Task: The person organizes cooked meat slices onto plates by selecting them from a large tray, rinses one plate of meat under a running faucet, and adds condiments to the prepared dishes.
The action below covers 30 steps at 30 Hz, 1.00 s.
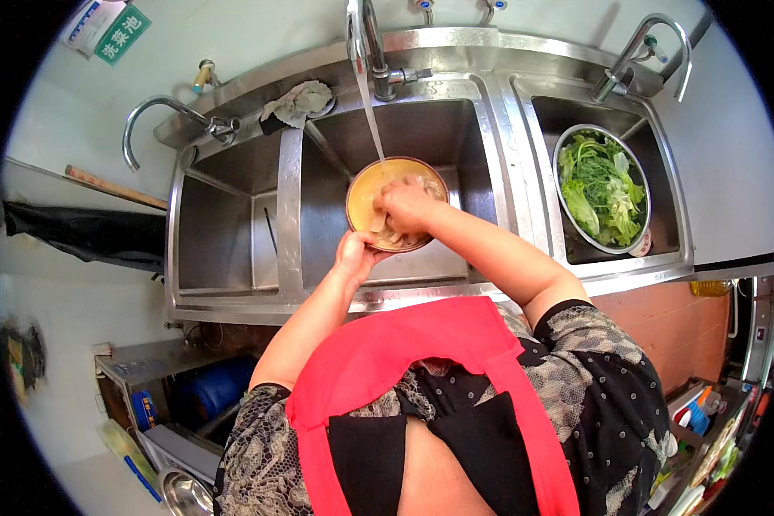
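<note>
A yellow bowl with a brown rim [363,193] is over the middle basin of a steel sink. My left hand [356,257] grips its near left edge from outside. Inside the bowl, my right hand [404,205] reaches among pale, wet pieces of food [433,187] in cloudy water; its fingertips are partly hidden, and whether they hold a piece I cannot tell. Water runs from the middle faucet [357,39] into the far side of the bowl. In the right basin stands a metal bowl of leafy greens [603,187].
A grey rag [300,104] lies on the sink's back ledge beside the middle faucet. Curved faucets rise at the left [168,102] and right [645,39]. A divider [290,213] separates the left basin, which has a thin dark stick [270,229] in it.
</note>
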### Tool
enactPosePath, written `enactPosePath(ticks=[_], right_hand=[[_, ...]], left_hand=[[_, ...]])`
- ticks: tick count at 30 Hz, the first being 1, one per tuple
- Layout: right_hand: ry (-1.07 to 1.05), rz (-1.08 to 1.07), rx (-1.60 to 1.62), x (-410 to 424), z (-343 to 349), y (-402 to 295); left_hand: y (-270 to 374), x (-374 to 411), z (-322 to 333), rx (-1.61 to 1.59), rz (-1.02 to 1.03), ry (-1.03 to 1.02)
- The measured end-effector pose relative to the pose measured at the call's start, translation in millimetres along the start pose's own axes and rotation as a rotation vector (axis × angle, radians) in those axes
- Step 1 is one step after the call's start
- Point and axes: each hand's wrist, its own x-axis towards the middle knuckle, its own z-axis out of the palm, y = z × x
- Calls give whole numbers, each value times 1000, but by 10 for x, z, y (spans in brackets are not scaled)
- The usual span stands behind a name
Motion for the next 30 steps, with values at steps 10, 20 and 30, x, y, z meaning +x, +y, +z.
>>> enactPosePath(ticks=[10, 20, 30], right_hand=[[423, 130, 451, 36, -395, 205], [168, 113, 195, 41, 112, 21], [205, 254, 843, 47, -173, 256]], left_hand=[[3, -10, -10, -62, 19, 57], [0, -9, -24, -35, 9, 79], [-14, -68, -48, -27, 47, 94]])
